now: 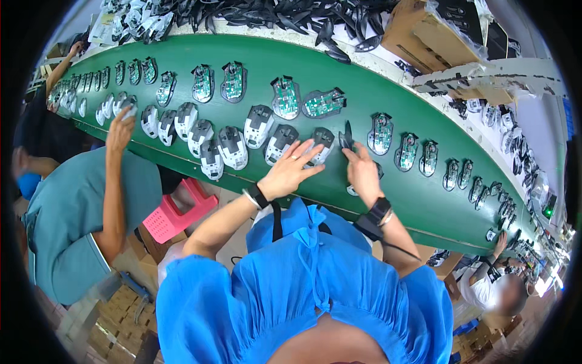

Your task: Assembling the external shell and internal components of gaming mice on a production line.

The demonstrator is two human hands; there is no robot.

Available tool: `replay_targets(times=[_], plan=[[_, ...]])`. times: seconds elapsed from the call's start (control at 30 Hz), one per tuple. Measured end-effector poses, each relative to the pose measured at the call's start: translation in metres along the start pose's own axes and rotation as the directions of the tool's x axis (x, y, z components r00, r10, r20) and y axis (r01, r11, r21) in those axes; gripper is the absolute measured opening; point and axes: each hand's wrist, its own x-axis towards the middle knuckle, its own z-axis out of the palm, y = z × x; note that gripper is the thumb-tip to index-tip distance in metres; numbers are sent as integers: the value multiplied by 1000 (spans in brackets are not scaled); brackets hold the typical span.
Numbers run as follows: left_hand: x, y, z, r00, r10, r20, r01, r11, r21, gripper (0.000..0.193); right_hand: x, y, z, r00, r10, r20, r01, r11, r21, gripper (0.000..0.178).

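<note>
My left hand point(290, 171) lies with its fingers stretched and spread over the near-left side of a grey-and-white computer mouse point(323, 141). Beside it to the left rests another such mouse point(280, 143). Just right of them, my right hand point(364, 174) pinches a dark, curved, pointed plastic piece point(346, 136) between thumb and fingers, close above the green belt point(254, 59). Part of a further item under my right hand is mostly hidden. Beyond my hands lies a mouse base with a green circuit board point(324, 103).
Rows of mouse bases and grey-and-white mice point(231, 147) line the belt. Loose black pieces point(267, 13) heap along the far ledge, near a cardboard box point(418, 36). A co-worker in teal point(97, 212) reaches in from the left, by a pink stool point(176, 212); another person sits far right.
</note>
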Motion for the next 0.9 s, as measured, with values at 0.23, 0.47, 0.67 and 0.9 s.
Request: replay_targets(times=[0.23, 0.47, 0.67, 0.9], plan=[[22, 36, 48, 706, -663, -251, 616, 749, -243, 64, 52, 36, -40, 777, -594, 207, 623, 680, -386, 40], [34, 22, 60, 656, -706, -266, 634, 707, -314, 56, 57, 33, -48, 647, -687, 330, 759, 539, -366, 34], [14, 29, 9, 539, -837, 90, 280, 78, -957, 54, 38, 36, -28, 764, -600, 237, 625, 601, -498, 32], [17, 40, -40, 432, -898, 85, 98, -47, -994, 53, 22, -74, -64, 940, 124, 319, -341, 246, 908, 15]])
